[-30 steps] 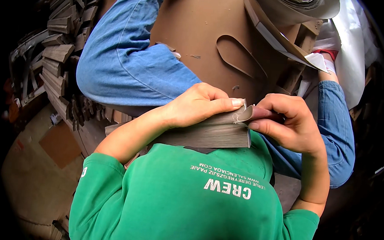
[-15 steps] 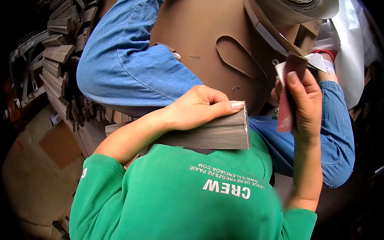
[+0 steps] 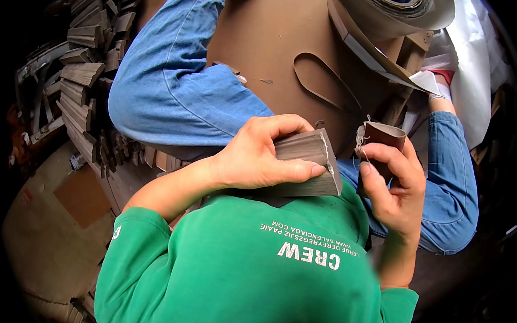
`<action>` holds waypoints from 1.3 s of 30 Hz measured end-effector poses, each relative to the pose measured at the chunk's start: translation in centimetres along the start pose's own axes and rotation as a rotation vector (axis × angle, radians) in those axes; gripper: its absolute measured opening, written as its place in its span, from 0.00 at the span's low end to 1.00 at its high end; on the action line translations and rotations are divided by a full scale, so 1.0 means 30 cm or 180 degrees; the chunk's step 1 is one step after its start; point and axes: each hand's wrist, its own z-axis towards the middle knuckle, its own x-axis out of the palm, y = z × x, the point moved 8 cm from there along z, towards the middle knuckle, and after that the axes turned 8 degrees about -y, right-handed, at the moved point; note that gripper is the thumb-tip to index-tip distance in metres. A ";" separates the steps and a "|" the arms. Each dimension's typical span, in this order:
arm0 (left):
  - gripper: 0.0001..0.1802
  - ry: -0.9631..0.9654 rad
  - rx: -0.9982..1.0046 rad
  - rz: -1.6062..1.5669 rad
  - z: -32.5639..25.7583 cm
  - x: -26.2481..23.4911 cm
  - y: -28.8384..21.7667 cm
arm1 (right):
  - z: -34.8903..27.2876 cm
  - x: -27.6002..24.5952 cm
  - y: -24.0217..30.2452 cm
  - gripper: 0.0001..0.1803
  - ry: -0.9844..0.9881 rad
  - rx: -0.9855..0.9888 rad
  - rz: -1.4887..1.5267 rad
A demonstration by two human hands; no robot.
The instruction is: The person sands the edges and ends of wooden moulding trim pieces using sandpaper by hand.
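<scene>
My left hand [image 3: 268,152] grips a grey-brown wood-grain moulding piece [image 3: 308,146] across my lap, thumb on the near face and fingers over the far edge. Its cut end, with a pale ragged rim, points right. Just beyond that end, my right hand [image 3: 397,188] pinches a folded strip of brown sandpaper [image 3: 385,135] with frayed threads along its left edge. A small gap separates the strip from the moulding. The moulding's left part is hidden behind my left hand and forearm.
Stacked moulding pieces [image 3: 80,73] line the left side. A large roll of sheet material [image 3: 386,17] stands at the far right, beside white plastic sheeting [image 3: 473,73]. A looped brown strip [image 3: 325,81] lies on the brown board [image 3: 264,40] between my legs.
The sandpaper, earlier upright and flatter, is now folded over and lower, nearer the moulding's end. My left hand has tilted the moulding, and its thumb has shifted from the top edge onto the face.
</scene>
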 end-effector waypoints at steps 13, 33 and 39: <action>0.18 -0.0713 0.1362 0.0586 0.003 -0.014 -0.074 | -0.003 0.101 0.104 0.13 -0.0588 -0.1105 -0.1502; 0.16 -0.0763 0.1499 0.0490 0.006 -0.017 -0.072 | -0.042 0.123 0.119 0.12 -0.1034 -0.1381 -0.1690; 0.16 -0.0763 0.1327 0.0392 0.011 -0.013 -0.063 | -0.071 0.130 0.118 0.12 -0.1296 -0.1669 -0.1615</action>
